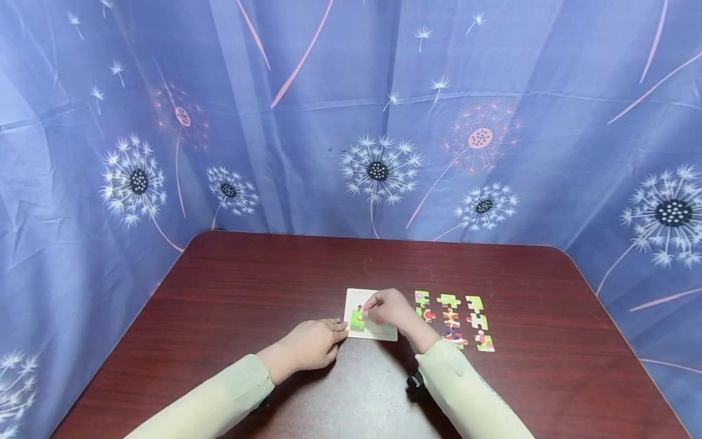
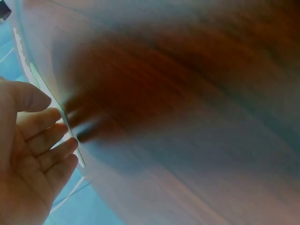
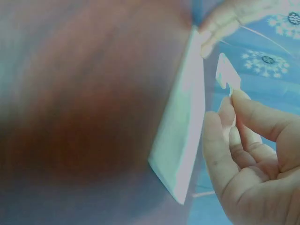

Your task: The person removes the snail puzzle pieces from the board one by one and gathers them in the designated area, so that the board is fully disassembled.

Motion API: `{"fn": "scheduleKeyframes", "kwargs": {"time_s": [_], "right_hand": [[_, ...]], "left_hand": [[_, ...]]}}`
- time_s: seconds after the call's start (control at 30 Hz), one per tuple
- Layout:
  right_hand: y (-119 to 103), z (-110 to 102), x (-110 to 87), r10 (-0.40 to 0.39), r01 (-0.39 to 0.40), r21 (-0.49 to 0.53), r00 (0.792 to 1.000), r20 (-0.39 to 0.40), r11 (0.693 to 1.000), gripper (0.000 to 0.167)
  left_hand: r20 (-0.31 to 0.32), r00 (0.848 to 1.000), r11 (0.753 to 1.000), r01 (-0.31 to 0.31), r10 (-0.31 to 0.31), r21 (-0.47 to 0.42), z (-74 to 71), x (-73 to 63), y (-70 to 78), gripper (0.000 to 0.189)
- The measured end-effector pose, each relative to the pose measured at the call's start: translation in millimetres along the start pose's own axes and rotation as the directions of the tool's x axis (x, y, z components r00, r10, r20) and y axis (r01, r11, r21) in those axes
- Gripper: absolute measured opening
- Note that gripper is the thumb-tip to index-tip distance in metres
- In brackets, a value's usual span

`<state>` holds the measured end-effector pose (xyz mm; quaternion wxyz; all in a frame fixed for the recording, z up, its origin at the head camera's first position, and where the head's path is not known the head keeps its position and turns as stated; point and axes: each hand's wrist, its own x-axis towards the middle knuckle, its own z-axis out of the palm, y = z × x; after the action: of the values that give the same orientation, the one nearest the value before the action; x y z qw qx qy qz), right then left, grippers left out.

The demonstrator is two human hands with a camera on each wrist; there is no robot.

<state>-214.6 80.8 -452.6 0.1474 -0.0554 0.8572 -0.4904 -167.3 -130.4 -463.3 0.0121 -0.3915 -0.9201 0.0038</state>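
Observation:
A white puzzle board (image 1: 384, 333) lies flat on the table, with a patch of green (image 1: 356, 323) showing at its lower left. My left hand (image 1: 312, 344) rests beside it, fingertips at the board's left edge; the left wrist view (image 2: 35, 150) has those fingers only slightly bent. Over the board, my right hand (image 1: 392, 308) pinches a small jigsaw piece (image 3: 228, 72) between thumb and fingers. In the right wrist view the piece is held up off the board, its notched side towards the fingers. The right hand hides part of the board's upper right.
Right of the board, several loose jigsaw pieces (image 1: 450, 300) lie in three columns on the dark red wooden table (image 1: 247, 280). My right forearm covers part of the nearest column. A blue curtain (image 1: 307, 164) with dandelion prints hangs behind the table's far edge.

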Motion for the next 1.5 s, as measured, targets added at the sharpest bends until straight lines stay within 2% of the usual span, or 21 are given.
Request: {"fn": "scheduleKeyframes", "kwargs": {"time_s": [0.3, 0.53, 0.63, 0.73, 1.03, 1.23, 1.5], "right_hand": [[4.6, -41.6, -11.8, -0.026, 0.027, -0.025, 0.999, 0.044, 0.999, 0.010], [23.5, -74.5, -24.2, 0.016, -0.015, -0.017, 0.998, 0.053, 1.000, 0.014], [34.1, -85.3, -27.7, 0.034, -0.034, -0.011, 0.998, 0.061, 0.999, 0.016], [42.9, -93.0, -30.5, 0.039, -0.037, -0.047, 0.997, 0.063, 0.998, 0.017], [51.2, -103.2, -40.0, 0.050, -0.043, -0.090, 0.996, 0.079, 0.995, 0.016], [58.0, -102.8, -42.9, 0.094, -0.085, -0.118, 0.993, 0.073, 0.989, 0.011], [63.8, -99.1, -42.0, 0.100, -0.091, -0.170, 0.994, 0.045, 0.981, 0.007]], "left_hand": [[0.055, 0.998, 1.000, 0.016, -0.016, -0.014, 2.8, -4.6, -1.0, 0.041], [0.107, 0.994, 0.999, 0.029, -0.024, -0.041, 2.1, -11.4, -0.6, 0.047], [0.109, 0.994, 0.998, 0.029, -0.022, -0.056, 0.7, -12.5, -0.2, 0.048], [0.115, 0.993, 0.997, 0.033, -0.026, -0.063, 0.6, -12.6, -0.2, 0.048], [0.118, 0.992, 0.995, 0.048, -0.037, -0.092, 2.1, -13.8, 0.7, 0.048], [0.131, 0.990, 0.992, 0.062, -0.047, -0.108, 1.4, -13.5, 0.2, 0.049], [0.112, 0.993, 0.992, 0.055, -0.042, -0.111, 1.2, -13.5, -0.3, 0.048]]}}
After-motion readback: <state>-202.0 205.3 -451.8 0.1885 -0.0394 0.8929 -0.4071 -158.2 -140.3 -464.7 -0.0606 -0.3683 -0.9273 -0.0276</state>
